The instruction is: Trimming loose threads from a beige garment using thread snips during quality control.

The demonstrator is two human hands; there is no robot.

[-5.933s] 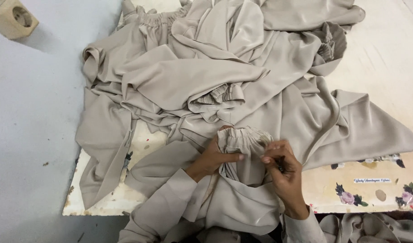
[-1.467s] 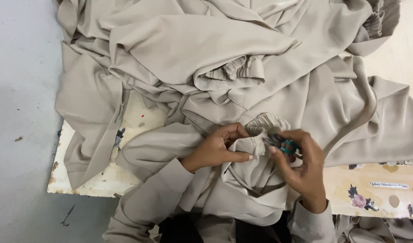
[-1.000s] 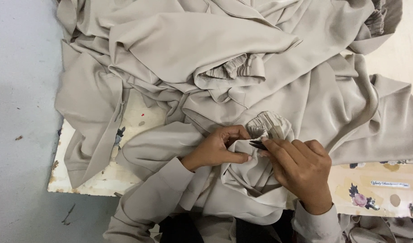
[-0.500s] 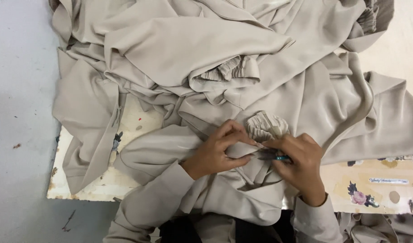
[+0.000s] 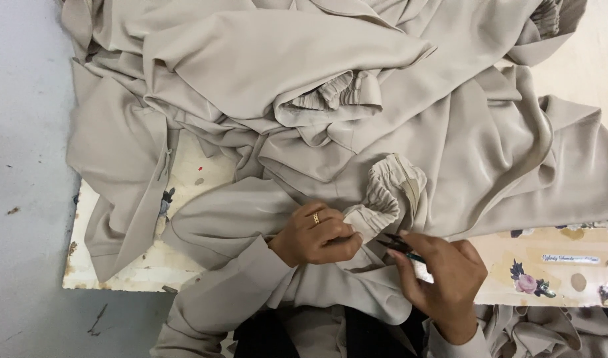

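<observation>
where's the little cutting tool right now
In the head view, the small dark cutting tool is pinched in the right hand, lower right of centre, its tip just beside the gathered elastic cuff that the left hand grips.

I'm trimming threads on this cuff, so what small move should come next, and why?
Probably bring the small dark snips in the right hand slightly leftward to the gathered elastic cuff of beige fabric: the left hand pinches it taut, and the blades sit just short of its edge.
</observation>
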